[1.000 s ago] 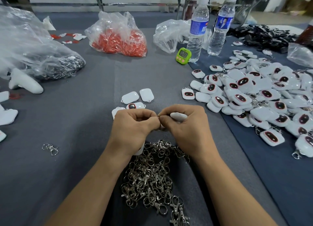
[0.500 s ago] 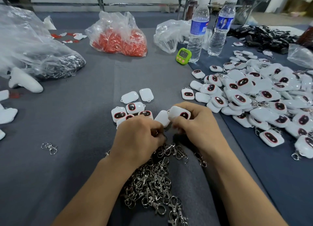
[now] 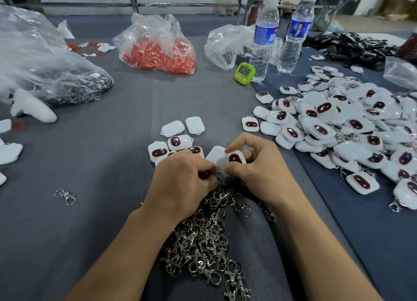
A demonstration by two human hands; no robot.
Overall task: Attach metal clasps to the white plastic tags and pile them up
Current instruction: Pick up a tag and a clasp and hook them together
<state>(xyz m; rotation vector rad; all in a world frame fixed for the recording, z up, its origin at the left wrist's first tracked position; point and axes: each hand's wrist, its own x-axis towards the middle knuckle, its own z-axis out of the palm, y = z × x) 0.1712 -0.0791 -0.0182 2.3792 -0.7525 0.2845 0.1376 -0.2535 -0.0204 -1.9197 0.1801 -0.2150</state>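
Observation:
My right hand (image 3: 261, 172) pinches a white plastic tag (image 3: 232, 160) with a dark, red-rimmed oval face, held just above the grey cloth. My left hand (image 3: 182, 183) is curled beside it, fingertips meeting the tag's lower left corner; a metal clasp there is mostly hidden by the fingers. A heap of loose metal clasps (image 3: 203, 239) lies under and below both hands. Several bare tags (image 3: 178, 140) lie just beyond my left hand. A big pile of tags with clasps (image 3: 352, 131) covers the right side.
Two water bottles (image 3: 264, 36) and a green timer (image 3: 244, 73) stand at the back. Beside them lie a bag of red parts (image 3: 158, 50) and a clear bag (image 3: 221, 45). A large plastic bag (image 3: 45, 68) is on the left, with a stray clasp (image 3: 66, 196) near it.
Both hands dropped from chest height toward the cloth and the clasp heap. The tag turned so its dark face shows, and my right index finger lifted off it.

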